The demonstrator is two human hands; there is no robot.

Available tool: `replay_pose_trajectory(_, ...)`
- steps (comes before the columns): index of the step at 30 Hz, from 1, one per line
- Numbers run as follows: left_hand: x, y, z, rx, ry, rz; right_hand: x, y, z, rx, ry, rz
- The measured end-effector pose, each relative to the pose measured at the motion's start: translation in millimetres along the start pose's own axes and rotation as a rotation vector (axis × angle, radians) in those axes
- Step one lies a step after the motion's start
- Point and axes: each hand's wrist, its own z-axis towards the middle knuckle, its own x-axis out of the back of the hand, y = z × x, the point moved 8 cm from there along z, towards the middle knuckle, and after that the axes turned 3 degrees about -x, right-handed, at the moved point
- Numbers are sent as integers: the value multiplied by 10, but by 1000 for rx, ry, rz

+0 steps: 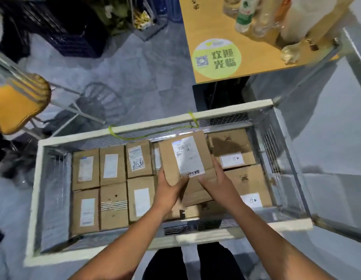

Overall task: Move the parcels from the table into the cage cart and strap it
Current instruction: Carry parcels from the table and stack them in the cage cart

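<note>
Centre frame, over the cage cart (pixel 135 129): parcel (pixel 167 156) clamped at its near end by left hand (pixel 170 187) and right hand (pixel 213 178); long axis runs up-frame, packed parcels (pixel 113 178) flanking either side below.

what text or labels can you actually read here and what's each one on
"欢迎光临": round green sticker on the wooden table, next to a QR code.
Shipping label on the held parcel: barcode and print, too blurred to read.
Labels on the packed parcels in the cage cart: blurred, unreadable.
Green label on the bottle: unreadable.
</note>
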Motion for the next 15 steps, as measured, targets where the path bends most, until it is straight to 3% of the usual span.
replay_pose_trajectory(4,207,-617,610,79,79,98,-495,282,637,-17,-70,-33)
replay_pose_trajectory(13,333,-1415,1995,-136,168,241,-1346,1053,2053,-22,-108,-59)
replay_pose_trajectory(15,456,-1527,2198,-179,254,403,-1546,1163,2277,-24,-127,-108)
